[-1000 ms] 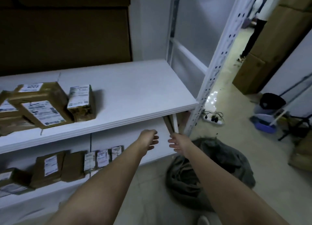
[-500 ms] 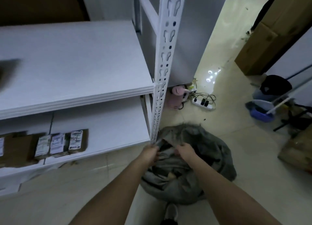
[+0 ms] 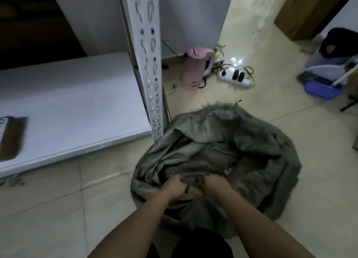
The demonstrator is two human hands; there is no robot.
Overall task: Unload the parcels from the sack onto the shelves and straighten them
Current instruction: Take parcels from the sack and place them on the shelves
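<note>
**Both hands gathered on the sack's near rim**

No writing can be read: the only label in sight, a white strip on a brown cardboard parcel at the far left of the bottom shelf, is blurred.

The sack is a grey, coarse woven bag with a frayed far edge, slumped in loose folds on the pale tiled floor, its left edge touching the foot of the white perforated steel upright. The left hand is curled into a fist, pinching a fold of the cloth at the near rim; the right hand, just beside it, has its fingers curled down over the same rim, gripping the fabric. A small patch of colour shows in the sack's mouth beyond the right hand; what it is cannot be told.

Beyond the upright stand a smooth pink plastic kettle and a white power strip with black plugs.

Half a second ago the hands were just reaching the rim, with the shelf above also in sight; now the view has tipped down and the fingers are closed on cloth.
</note>
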